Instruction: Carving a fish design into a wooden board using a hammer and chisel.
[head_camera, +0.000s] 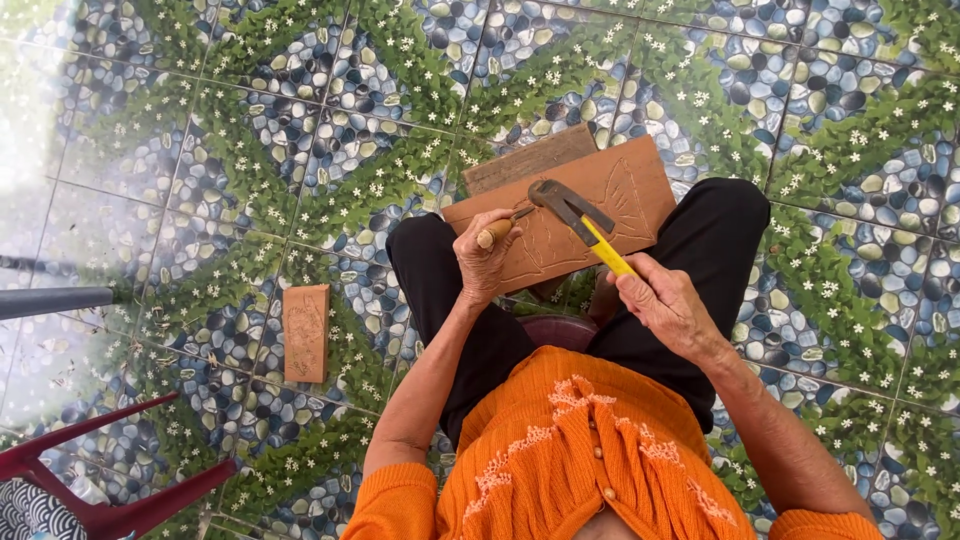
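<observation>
Now, left hand (485, 262) grips chisel (505, 226), right hand (665, 305) clasps hammer (585, 222) by its yellow handle; stiff wooden panel (640, 190) probably chips easily.

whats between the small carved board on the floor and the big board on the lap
In the head view, only patterned floor tile and the person's trouser leg lie between the small board and the big board.

I see a small carved wooden panel (306, 333) lying on the patterned floor tiles (250, 130), red chair legs (110, 490) nearby.
</observation>
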